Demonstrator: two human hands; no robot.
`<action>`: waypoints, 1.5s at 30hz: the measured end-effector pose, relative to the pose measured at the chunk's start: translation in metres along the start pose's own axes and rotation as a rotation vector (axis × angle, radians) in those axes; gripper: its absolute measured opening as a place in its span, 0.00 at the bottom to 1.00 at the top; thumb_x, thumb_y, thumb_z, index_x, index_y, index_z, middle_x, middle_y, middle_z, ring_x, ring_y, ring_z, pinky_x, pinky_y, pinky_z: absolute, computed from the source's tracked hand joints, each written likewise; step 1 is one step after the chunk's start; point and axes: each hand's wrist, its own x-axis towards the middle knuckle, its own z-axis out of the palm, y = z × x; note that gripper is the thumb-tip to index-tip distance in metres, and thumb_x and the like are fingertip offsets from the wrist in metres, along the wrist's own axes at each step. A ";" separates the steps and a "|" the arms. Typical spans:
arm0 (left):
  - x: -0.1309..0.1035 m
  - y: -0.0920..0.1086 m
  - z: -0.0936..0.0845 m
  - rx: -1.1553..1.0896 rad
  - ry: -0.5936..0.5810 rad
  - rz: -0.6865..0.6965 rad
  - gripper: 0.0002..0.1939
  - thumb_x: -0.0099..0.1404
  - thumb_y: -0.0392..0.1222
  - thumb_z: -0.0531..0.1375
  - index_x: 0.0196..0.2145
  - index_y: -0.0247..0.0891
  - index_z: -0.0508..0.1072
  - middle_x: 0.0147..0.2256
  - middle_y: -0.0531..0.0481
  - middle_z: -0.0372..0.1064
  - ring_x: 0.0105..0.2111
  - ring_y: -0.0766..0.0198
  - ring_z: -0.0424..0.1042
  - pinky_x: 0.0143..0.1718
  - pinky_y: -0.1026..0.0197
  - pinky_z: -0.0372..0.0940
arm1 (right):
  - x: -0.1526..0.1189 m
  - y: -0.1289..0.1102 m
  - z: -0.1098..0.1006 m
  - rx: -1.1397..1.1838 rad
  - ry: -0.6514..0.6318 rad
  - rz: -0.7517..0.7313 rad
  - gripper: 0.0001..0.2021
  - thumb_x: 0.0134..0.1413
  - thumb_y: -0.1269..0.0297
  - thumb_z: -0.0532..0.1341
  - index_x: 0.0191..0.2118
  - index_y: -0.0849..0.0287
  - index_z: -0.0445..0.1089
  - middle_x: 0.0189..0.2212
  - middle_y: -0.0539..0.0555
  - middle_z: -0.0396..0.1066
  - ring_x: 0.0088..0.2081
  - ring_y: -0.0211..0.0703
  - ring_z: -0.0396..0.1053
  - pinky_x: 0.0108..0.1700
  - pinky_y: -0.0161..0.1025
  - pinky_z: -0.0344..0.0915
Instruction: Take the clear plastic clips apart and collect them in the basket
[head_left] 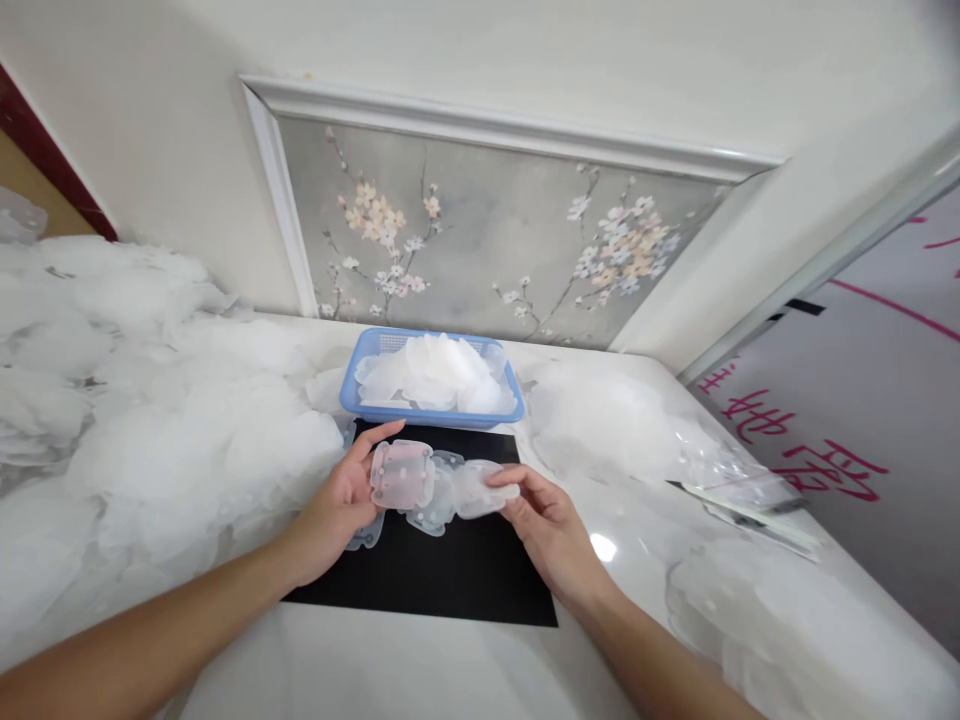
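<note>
My left hand (346,500) holds a thin, frosted plastic piece (405,475) with scalloped edges and small dots. Its fingers lie partly behind the piece and show pinkish through it, while the index finger sticks out above. Between thumb and fingers, my right hand (546,520) pinches another frosted plastic piece (477,490). More see-through pieces (435,510) show between the two hands; whether they are held or lie below, I cannot tell. Under both hands is a black mat (450,580). Another clear piece (366,533) rests on the mat by my left wrist.
Behind the mat stands a blue basket (433,415) heaped with frosted pieces. A large pile of similar pieces (150,400) covers the left side. More piles (607,415) lie to the right, near a clear plastic bag (739,475) and a thin strip-like object (750,520). The wall rises behind.
</note>
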 end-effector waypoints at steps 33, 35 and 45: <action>-0.002 -0.008 0.000 0.056 -0.139 -0.007 0.38 0.57 0.28 0.62 0.64 0.49 0.62 0.59 0.47 0.68 0.50 0.60 0.72 0.50 0.63 0.65 | -0.007 -0.012 0.008 -0.292 0.147 -0.129 0.09 0.58 0.65 0.59 0.42 0.51 0.59 0.35 0.50 0.74 0.31 0.43 0.72 0.39 0.44 0.70; -0.003 -0.007 0.003 0.022 -0.151 -0.030 0.38 0.57 0.28 0.62 0.63 0.47 0.63 0.58 0.48 0.69 0.51 0.61 0.72 0.50 0.64 0.64 | -0.008 -0.012 0.008 -0.501 0.127 -0.307 0.18 0.57 0.69 0.57 0.53 0.50 0.60 0.40 0.53 0.72 0.35 0.43 0.71 0.39 0.43 0.70; 0.002 -0.011 0.007 0.654 -0.080 0.112 0.31 0.56 0.29 0.55 0.56 0.47 0.67 0.53 0.48 0.69 0.53 0.54 0.68 0.55 0.48 0.63 | -0.013 -0.019 0.025 -0.278 0.053 -0.054 0.12 0.60 0.53 0.62 0.31 0.56 0.69 0.26 0.50 0.71 0.29 0.40 0.65 0.34 0.38 0.63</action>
